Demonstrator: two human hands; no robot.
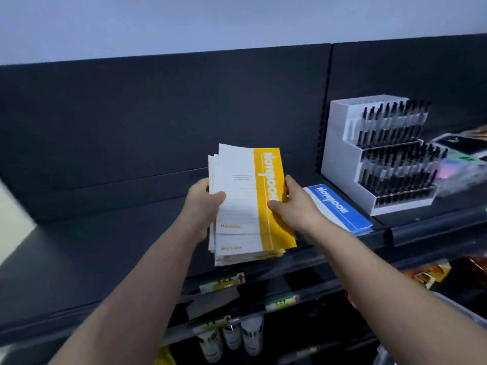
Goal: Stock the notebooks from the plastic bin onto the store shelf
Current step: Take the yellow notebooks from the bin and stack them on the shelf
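both hands [204,204] gripping yellow notebooks [250,204], seemingly above shelf [110,248]

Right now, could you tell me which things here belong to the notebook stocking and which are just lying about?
Part of the job:
yellow notebook stack, held between left hand and right hand
blue notebooks lying on the shelf

Just there:
white pen display
bottles on a lower shelf

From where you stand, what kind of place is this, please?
Most likely a shop aisle with stationery. A white tiered display box of black pens stands on the dark metal shelf, blue-and-white notebooks lie beside it, and small price tags sit on the shelf edge below.
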